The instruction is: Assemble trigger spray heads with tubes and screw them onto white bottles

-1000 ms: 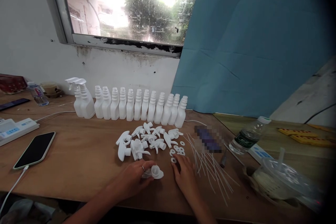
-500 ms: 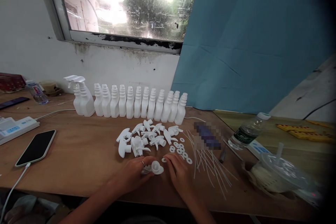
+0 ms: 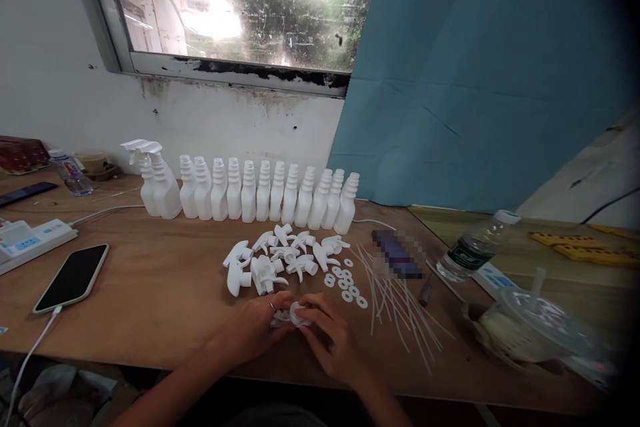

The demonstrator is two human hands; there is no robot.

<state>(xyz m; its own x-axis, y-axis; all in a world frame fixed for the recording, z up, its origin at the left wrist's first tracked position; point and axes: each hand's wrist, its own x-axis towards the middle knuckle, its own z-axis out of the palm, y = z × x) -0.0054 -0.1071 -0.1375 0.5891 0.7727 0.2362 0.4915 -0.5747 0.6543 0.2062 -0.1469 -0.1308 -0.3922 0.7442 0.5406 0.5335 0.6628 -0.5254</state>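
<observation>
In my left hand (image 3: 267,321) is a white spray trigger head (image 3: 296,315), its round collar turned up toward me. My right hand (image 3: 327,328) has its thumb and fingertips closed at that collar, pinching a small white washer mostly hidden by the fingers. Just beyond my hands lies a loose pile of white trigger heads (image 3: 267,273). Several flat white ring washers (image 3: 345,280) are scattered to the right of the pile. Farther right, thin white dip tubes (image 3: 400,307) lie fanned out across the table.
A row of white bottles (image 3: 249,193) stands along the wall, with two trigger-topped bottles (image 3: 163,187) at its left. At left are a phone (image 3: 73,278) on a cable and a power strip (image 3: 37,243). A water bottle (image 3: 473,250) and a lidded cup (image 3: 525,327) stand at right.
My right hand has moved left from a washer on the table to the collar of the trigger head. The left hand keeps its hold. The view has shifted slightly.
</observation>
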